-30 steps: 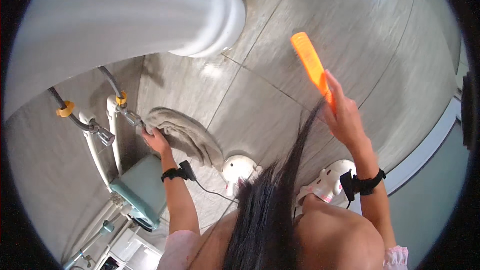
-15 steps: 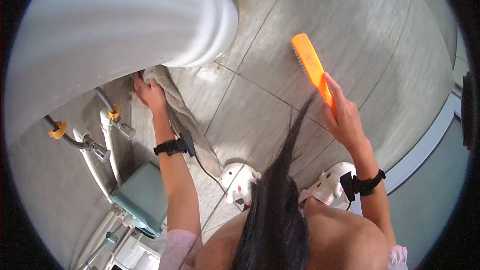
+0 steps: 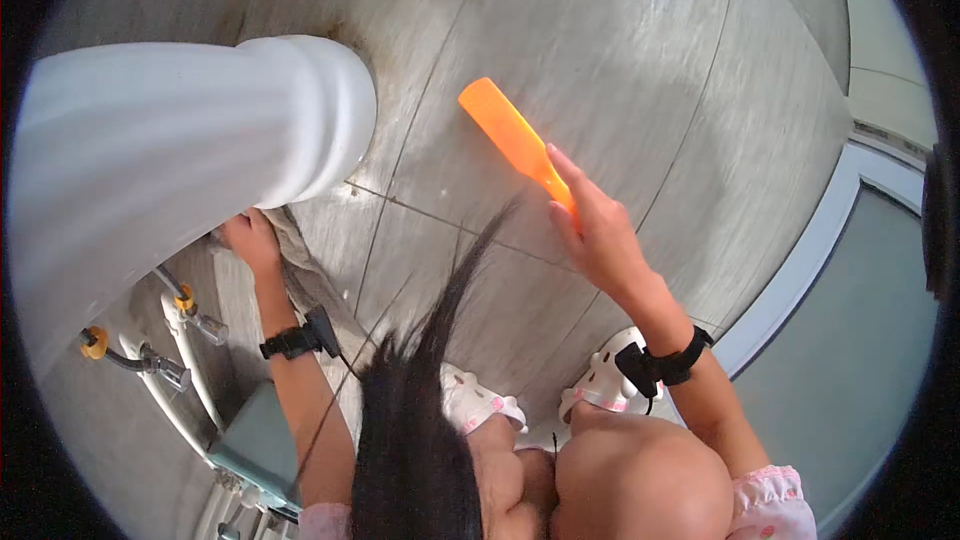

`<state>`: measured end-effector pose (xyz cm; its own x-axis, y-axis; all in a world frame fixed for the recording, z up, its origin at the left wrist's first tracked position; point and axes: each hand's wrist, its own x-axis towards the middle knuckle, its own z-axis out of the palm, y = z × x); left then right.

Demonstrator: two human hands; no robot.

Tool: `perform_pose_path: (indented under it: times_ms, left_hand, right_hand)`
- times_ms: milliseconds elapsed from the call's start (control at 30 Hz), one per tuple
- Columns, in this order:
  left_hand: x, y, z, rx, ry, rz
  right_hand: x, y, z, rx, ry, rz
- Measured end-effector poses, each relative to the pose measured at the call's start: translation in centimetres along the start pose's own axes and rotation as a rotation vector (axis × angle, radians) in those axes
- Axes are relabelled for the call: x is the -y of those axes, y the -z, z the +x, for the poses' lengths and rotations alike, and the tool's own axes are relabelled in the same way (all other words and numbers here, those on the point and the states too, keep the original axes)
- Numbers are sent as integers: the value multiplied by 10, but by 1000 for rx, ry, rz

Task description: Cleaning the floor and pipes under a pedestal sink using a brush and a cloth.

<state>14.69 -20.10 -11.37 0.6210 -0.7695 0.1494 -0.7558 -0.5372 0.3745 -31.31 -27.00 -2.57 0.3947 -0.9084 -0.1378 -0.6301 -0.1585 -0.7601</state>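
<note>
My right hand (image 3: 602, 232) is closed around the handle of an orange scrubbing brush (image 3: 508, 128). Its smooth back faces up, hiding the bristles, and its head points to the upper left, beside the rounded end of a white ceramic pedestal (image 3: 325, 120). Whether the brush touches the floor I cannot tell. Low beside that pedestal, my left hand (image 3: 252, 240) is closed on a grey cloth (image 3: 310, 275) that trails along the floor toward me. The pedestal partly covers its fingertips.
Grey floor tiles (image 3: 640, 90) spread ahead. Two hoses with metal valves (image 3: 172, 372) and white pipes (image 3: 190, 355) line the left wall, above a grey-green bin (image 3: 262, 440). A frosted door panel (image 3: 850, 340) stands at right. Dark hair (image 3: 415, 430) hangs across the lower middle.
The view has shifted right. The brush has come somewhat nearer the pedestal and rolled, so its bristles no longer show. My left hand keeps the cloth, its fingers now more covered by the pedestal.
</note>
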Motion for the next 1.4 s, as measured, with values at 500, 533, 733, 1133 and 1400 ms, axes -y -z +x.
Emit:
perform_pose_path:
  times_ms: [500,533,733,1133,1400]
  left_hand:
    - [-127,36,-150,252,-206,-8]
    - [-130,52,-147,310,-245,0]
    - [-101,52,-147,278,-276,26]
    - [-53,-3,-181,390,-300,-116]
    - [52,-18,-248,190,-118,-199]
  right_hand:
    - [-5,21,7,72,112,-82]
    - [0,25,9,135,162,-180]
    - [19,38,83,339,568,-506]
    - [26,81,143,439,544,-622]
    - [25,60,178,463,632,-477]
